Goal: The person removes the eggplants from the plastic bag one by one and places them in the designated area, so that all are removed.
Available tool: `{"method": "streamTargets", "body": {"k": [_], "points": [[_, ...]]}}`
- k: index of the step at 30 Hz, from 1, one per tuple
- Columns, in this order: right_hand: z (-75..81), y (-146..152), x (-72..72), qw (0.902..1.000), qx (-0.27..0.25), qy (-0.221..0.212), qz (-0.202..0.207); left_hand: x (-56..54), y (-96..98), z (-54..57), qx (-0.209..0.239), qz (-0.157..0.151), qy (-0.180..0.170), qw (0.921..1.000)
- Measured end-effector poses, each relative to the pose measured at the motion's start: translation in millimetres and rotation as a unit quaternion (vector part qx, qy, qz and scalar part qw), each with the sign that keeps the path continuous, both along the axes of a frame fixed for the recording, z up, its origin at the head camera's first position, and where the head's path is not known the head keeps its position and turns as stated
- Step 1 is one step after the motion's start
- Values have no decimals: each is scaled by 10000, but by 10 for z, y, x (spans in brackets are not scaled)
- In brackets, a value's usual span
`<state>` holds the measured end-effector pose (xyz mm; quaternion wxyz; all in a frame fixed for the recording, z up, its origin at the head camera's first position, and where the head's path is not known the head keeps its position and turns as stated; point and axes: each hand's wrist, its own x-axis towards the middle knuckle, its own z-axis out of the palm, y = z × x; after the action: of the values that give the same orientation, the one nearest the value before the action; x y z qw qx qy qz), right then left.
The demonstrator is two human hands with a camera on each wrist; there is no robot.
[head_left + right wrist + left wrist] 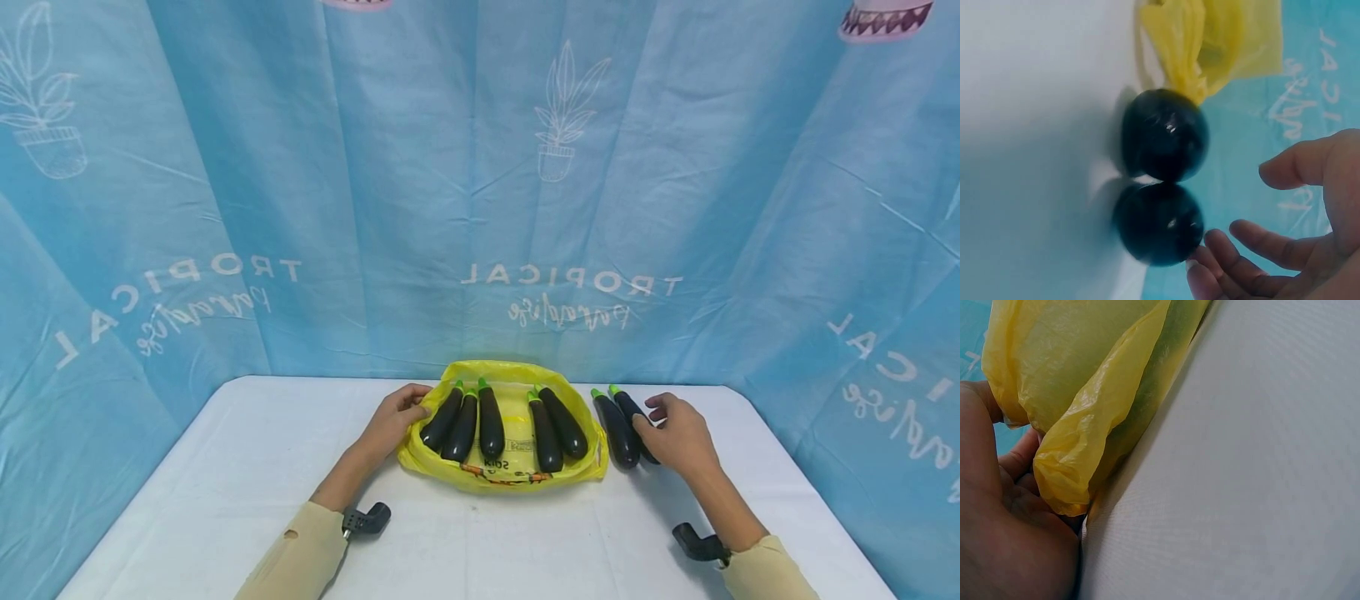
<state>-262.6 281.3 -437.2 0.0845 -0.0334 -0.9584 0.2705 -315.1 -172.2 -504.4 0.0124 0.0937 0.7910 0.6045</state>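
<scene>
A yellow plastic bag [517, 483] lies spread open on the table, with several dark eggplants [491, 423] with green stems in it. At its left edge my left hand [392, 423] holds the bag's rim; in the left wrist view the thumb and fingers meet the crumpled yellow plastic [1079, 462]. Two more eggplants lie side by side just right of the bag, the inner one [618, 433] and the outer one [1160, 225]. My right hand [678, 433] is at the outer one, thumb and fingers spread apart, fingertips right beside its rounded end in the right wrist view.
A white-covered table [480, 550] runs up to a blue printed curtain [405, 208] that hangs behind it and along both sides. Each wrist wears a black strap device, the left one [366, 520] and the right one [699, 543].
</scene>
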Motion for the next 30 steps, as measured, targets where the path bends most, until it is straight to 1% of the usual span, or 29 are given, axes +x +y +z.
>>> {"method": "streamTargets", "body": {"k": [5, 9, 15, 18, 25, 30], "points": [[73, -63, 42, 9999, 31, 100, 88, 3, 6, 11, -13, 10, -22, 10000], [118, -113, 73, 9997, -55, 134, 213, 1, 5, 10, -34, 19, -35, 10000], [181, -251, 130, 9980, -156, 451, 418, 2, 2, 12, -18, 14, -56, 10000], [216, -347, 161, 9969, -234, 511, 548, 10, 2, 17, -19, 28, -48, 10000], [246, -544, 240, 9937, -319, 737, 781, 14, 12, 10, -29, 81, -88, 9999], [242, -647, 255, 9910, -364, 854, 968, 0, 9, 5, -34, 82, -72, 9999]]}}
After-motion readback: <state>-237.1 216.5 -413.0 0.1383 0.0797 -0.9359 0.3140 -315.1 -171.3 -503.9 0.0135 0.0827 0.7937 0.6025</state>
